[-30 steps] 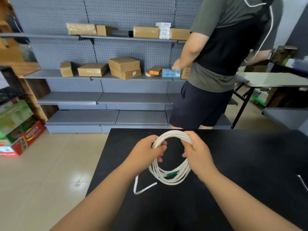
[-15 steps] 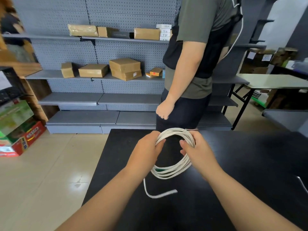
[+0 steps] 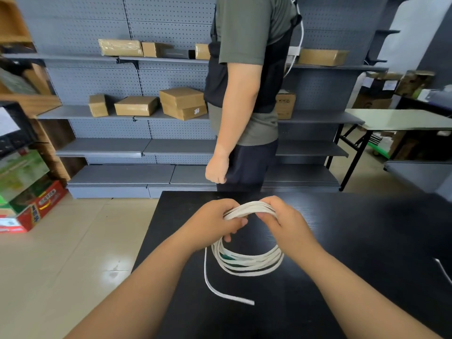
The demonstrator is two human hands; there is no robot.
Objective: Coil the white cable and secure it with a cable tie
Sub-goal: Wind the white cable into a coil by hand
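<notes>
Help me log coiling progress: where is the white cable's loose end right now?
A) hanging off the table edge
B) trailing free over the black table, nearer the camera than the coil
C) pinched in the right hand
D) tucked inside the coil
B: the loose end trails from the coil over the black table, while the left hand and right hand grip the coil's top.

Left hand [image 3: 212,223] and right hand [image 3: 288,225] close together, fingers [image 3: 265,216] curled, seemingly pinching.

Print on red carton [image 3: 36,206], label on cardboard box [image 3: 184,111], both unreadable
</notes>
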